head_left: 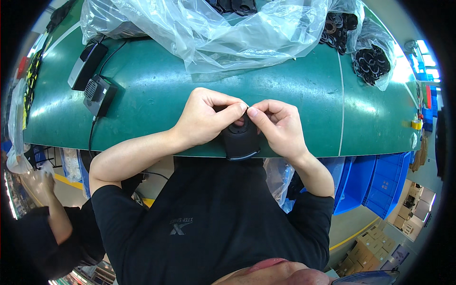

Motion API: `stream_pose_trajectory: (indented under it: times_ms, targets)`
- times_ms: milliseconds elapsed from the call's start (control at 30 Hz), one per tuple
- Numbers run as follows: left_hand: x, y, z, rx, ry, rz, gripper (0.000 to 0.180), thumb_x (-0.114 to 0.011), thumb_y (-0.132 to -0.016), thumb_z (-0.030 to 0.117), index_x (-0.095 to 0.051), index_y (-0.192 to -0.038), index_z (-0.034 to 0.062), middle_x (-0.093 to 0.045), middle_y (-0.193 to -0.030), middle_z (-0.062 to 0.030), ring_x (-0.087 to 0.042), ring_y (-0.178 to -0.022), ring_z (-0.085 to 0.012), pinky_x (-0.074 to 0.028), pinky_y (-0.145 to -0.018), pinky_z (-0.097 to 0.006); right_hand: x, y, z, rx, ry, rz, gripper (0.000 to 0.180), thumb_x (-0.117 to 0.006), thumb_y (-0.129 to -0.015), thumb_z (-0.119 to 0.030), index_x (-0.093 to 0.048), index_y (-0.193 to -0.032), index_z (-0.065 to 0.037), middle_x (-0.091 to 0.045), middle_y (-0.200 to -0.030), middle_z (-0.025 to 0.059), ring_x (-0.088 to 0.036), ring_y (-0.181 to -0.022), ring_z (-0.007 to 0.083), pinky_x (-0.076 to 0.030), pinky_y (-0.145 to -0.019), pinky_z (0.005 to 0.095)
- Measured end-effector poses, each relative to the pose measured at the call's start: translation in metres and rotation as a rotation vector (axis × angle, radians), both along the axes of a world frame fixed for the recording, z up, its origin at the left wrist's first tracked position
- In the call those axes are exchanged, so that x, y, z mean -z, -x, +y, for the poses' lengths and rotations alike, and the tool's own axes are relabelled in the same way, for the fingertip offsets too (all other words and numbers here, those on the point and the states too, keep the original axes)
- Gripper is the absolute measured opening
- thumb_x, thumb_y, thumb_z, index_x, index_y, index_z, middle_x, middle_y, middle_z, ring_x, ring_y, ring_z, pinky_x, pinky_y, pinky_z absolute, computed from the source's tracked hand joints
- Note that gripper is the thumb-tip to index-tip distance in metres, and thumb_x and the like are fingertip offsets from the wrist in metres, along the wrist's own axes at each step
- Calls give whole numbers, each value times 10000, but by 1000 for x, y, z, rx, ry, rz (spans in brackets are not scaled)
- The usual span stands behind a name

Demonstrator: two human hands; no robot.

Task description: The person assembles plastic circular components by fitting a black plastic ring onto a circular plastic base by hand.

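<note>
At the near edge of the green table, a black rounded part with a ring-shaped opening at its top and a pale curved lower edge is between my hands. My left hand is closed, its thumb and forefinger pinching at the part's upper end. From the other side my right hand pinches the same spot, fingers curled. The fingertips of both hands meet there. Any small piece between them is hidden.
Clear plastic bags with black parts lie along the table's far side. More black ring-shaped parts spill from a bag at far right. Two black boxes with cables stand at left. Blue bins sit below the right edge. Another person's arm shows at lower left.
</note>
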State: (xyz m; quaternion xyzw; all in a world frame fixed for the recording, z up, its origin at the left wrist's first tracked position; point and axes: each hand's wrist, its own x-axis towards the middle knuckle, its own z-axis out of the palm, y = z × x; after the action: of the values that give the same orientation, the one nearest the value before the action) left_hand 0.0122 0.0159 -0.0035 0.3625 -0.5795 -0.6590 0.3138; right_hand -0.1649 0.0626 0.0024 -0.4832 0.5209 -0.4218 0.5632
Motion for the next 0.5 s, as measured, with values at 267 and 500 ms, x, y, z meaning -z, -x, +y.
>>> stream_pose_trajectory:
  times_ms: [267,500]
  targets:
    - [-7,-1,-7,160,-366,221,292,-576,-889,148,-583,-1095,-59,-643,-934,-79,-606,-824,-100,-498,-732,-232,-2,11,-1,182,74,-78,169,-609,-870,-132,-637,-885,34,-613,-725,11,-530,-619,32,-422,-547,168]
    - [-4,0,-4,291,-399,154,248,-558,-901,126,-581,-1083,-41,-640,-913,-58,-608,-825,-98,-526,-751,-266,2,19,-1,161,89,-1,185,-617,-868,-138,-654,-870,42,-626,-715,22,-523,-602,33,-422,-540,173]
